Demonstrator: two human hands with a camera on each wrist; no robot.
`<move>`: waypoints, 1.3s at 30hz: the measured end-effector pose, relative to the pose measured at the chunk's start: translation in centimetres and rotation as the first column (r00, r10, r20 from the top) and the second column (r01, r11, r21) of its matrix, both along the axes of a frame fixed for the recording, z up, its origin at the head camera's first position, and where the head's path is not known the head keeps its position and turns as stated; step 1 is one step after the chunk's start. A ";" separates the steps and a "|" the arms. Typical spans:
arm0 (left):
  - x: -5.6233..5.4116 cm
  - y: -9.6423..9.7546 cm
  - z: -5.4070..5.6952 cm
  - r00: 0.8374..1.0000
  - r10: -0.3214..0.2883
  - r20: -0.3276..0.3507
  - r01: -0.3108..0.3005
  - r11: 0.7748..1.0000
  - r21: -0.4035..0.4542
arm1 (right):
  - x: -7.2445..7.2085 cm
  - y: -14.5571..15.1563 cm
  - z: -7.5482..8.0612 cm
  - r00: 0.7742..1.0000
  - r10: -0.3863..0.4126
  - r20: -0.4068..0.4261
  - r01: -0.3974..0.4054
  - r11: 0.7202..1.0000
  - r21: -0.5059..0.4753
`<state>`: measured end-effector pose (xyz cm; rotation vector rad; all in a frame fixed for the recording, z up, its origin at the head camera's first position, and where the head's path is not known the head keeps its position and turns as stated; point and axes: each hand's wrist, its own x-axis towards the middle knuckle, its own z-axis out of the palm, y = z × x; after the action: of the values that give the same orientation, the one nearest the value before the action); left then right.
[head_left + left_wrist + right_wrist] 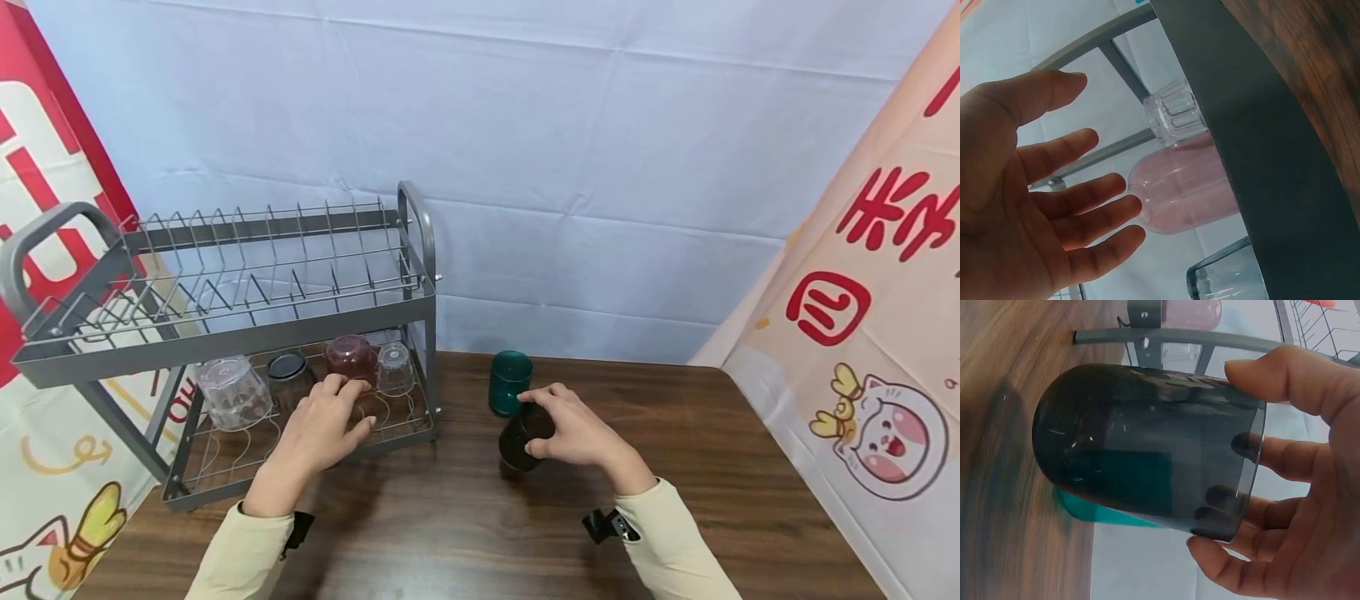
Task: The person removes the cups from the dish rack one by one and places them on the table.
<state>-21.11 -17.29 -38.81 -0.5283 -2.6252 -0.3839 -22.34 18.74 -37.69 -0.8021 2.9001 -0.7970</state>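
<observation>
My right hand (577, 429) grips a smoky dark glass cup (1129, 425) near its rim, thumb on one side and fingers on the other. The cup is tilted, its rounded base close over the wooden table. Just behind it stands a teal glass cup (510, 375), partly seen through the dark one in the right wrist view. My left hand (318, 429) holds nothing, its fingers spread and relaxed in front of the rack's lower shelf. Nearest those fingers are an upturned pink glass cup (1179, 187) and a small clear glass (1175, 112).
A grey two-tier dish rack (225, 337) stands at the left, with wire plate slots on top. Its lower shelf also bears another dark glass (288, 379) and a clear ribbed glass (232, 392). A pale cloth (525, 167) hangs behind the table (450, 533).
</observation>
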 end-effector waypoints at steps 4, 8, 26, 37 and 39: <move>-0.1 -0.2 0.1 1.000 0.013 0.001 -0.013 1.000 0.008 | -0.4 0.4 -0.1 1.000 -0.014 0.001 0.014 1.000 0.009; -0.3 -0.2 0.3 0.999 0.045 -0.006 -0.045 0.999 -0.009 | -0.7 0.8 -0.2 1.000 -0.023 0.001 0.023 1.000 0.009; -1.2 -1.1 0.9 0.994 0.109 -0.010 -0.109 0.994 0.001 | -3.0 2.1 -0.1 0.998 -0.055 -0.004 0.055 0.998 0.027; -2.0 -0.6 1.6 0.997 0.079 -0.017 -0.078 0.996 0.042 | -4.2 2.8 -0.6 0.997 -0.079 0.003 0.079 0.996 0.029; -2.1 -0.6 1.6 0.997 0.079 -0.008 -0.078 0.996 0.047 | -4.4 2.9 -0.8 0.997 -0.082 0.012 0.082 0.996 0.021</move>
<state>-23.23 -17.86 -37.23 -0.4093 -2.6115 -0.4156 -26.75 21.69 -38.48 -0.6779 2.9414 -0.7748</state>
